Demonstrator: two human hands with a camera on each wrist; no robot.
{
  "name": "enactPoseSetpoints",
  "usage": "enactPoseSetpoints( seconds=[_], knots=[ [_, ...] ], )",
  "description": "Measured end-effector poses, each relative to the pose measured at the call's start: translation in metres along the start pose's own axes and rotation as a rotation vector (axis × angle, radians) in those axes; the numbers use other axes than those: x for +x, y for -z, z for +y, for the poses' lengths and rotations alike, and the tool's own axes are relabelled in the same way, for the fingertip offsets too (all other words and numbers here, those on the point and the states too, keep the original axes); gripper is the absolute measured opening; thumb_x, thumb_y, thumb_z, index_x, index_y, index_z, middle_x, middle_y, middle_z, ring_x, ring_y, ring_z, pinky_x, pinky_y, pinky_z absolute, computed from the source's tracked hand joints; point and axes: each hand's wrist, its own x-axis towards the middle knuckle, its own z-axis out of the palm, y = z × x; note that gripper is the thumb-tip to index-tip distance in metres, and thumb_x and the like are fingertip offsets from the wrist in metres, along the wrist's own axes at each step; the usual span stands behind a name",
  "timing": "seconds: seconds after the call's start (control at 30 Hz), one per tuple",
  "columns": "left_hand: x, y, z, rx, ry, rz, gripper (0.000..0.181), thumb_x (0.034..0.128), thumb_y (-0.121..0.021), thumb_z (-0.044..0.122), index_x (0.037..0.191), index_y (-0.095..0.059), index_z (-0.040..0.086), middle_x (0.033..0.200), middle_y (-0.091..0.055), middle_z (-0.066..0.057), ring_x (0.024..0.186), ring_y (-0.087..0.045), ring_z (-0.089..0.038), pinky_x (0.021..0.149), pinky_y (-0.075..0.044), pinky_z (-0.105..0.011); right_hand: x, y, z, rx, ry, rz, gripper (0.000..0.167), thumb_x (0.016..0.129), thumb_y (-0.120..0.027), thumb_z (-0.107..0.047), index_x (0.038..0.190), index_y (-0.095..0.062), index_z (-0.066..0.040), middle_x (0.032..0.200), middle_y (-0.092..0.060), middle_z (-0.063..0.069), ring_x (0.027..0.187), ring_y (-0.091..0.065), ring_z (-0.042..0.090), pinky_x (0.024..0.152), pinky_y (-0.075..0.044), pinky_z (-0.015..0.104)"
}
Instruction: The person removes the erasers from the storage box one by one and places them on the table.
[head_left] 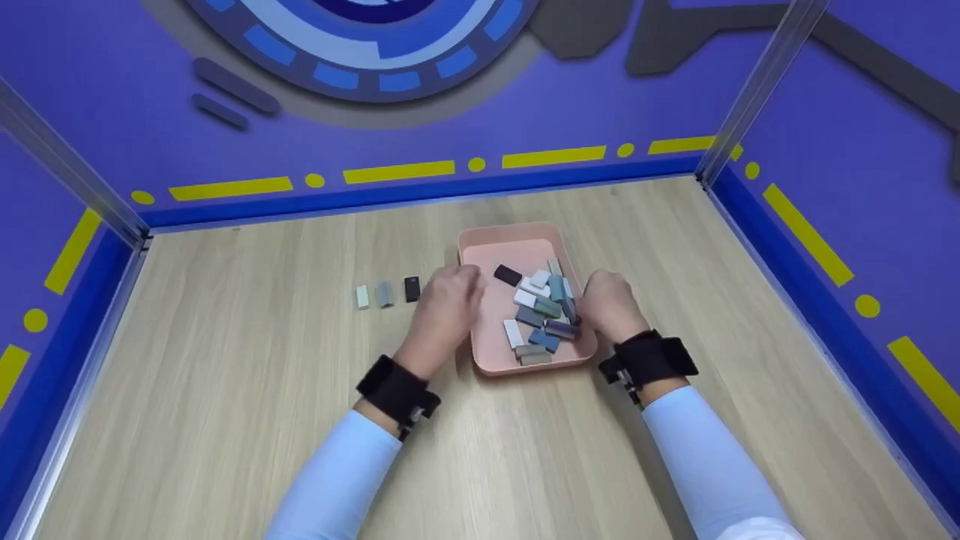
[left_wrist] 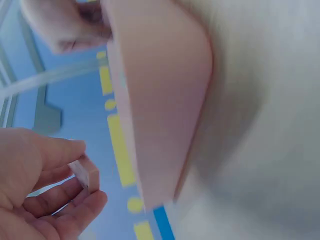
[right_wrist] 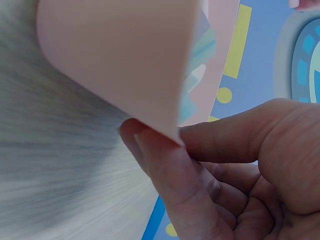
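Observation:
My left hand (head_left: 444,311) is at the left rim of a pink tray (head_left: 487,360). In the left wrist view, its thumb and fingers pinch a small pale pinkish block (left_wrist: 89,173). My right hand (head_left: 613,304) holds the tray's right wall, its thumb and fingers pinching the rim in the right wrist view. Inside the tray lies a loose heap of small blocks, including a black block (head_left: 508,275), a white block (head_left: 513,334), a blue block (head_left: 544,340) and a dark purple block (head_left: 560,328).
Left of the tray, a pale green block (head_left: 362,297), a grey-blue block (head_left: 385,294) and a black block (head_left: 412,289) stand spaced in a row on the wooden table (head_left: 247,375). Blue-purple panels (head_left: 420,142) enclose the table at the back and both sides.

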Motion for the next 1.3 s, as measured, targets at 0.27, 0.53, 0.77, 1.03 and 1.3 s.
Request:
enactPoseSetpoints(
  seconds=[0.27,0.53,0.77,1.03,1.3],
  knots=[
    [0.003,0.039,-0.051,-0.009,0.122,0.270,0.018,0.0885,-0.057,0.018,0.095,-0.068,0.005,0.081,-0.065,-0.008,0.077,-0.061,-0.021,0.069,-0.051,-0.032,-0.002,-0.001,0.000,0.016,0.004,-0.010,0.014,0.078,-0.056,-0.009,0.068,-0.062,-0.003,0.066,-0.057,0.010,0.054,-0.050,0.021,0.042,-0.034,0.028],
    [-0.007,0.052,-0.101,-0.004,0.306,0.371,0.022,0.0858,-0.054,0.013,0.096,-0.067,0.000,0.081,-0.065,-0.012,0.072,-0.058,-0.020,0.067,-0.050,-0.034,-0.002,0.002,-0.001,0.042,-0.049,-0.053,0.014,0.082,-0.055,-0.010,0.073,-0.062,-0.002,0.070,-0.058,0.010,0.054,-0.053,0.021,0.041,-0.036,0.027],
    [-0.019,0.050,-0.134,0.027,0.441,0.324,0.019,0.0858,-0.055,0.014,0.083,-0.064,-0.003,0.072,-0.059,-0.011,0.065,-0.052,-0.023,0.062,-0.046,-0.036,-0.002,0.001,-0.001,0.029,-0.040,-0.060,0.014,0.083,-0.056,-0.011,0.074,-0.063,-0.003,0.070,-0.058,0.010,0.054,-0.052,0.020,0.041,-0.036,0.027],
    [-0.025,0.049,-0.156,0.009,0.546,0.265,0.020,0.0844,-0.054,0.014,0.067,-0.053,0.003,0.065,-0.050,-0.007,0.059,-0.046,-0.022,0.053,-0.038,-0.033,-0.001,0.001,-0.001,0.017,0.000,-0.017,0.016,0.080,-0.056,-0.010,0.066,-0.062,-0.004,0.065,-0.056,0.008,0.053,-0.050,0.020,0.042,-0.035,0.027],
    [-0.028,0.048,-0.161,0.026,0.610,0.189,0.023,0.0844,-0.051,0.013,0.062,-0.047,0.010,0.063,-0.050,-0.005,0.059,-0.046,-0.022,0.052,-0.038,-0.033,-0.001,0.000,-0.002,0.021,-0.012,-0.011,0.017,0.081,-0.059,-0.011,0.067,-0.062,-0.004,0.063,-0.055,0.006,0.053,-0.050,0.019,0.042,-0.035,0.027]
  ],
)
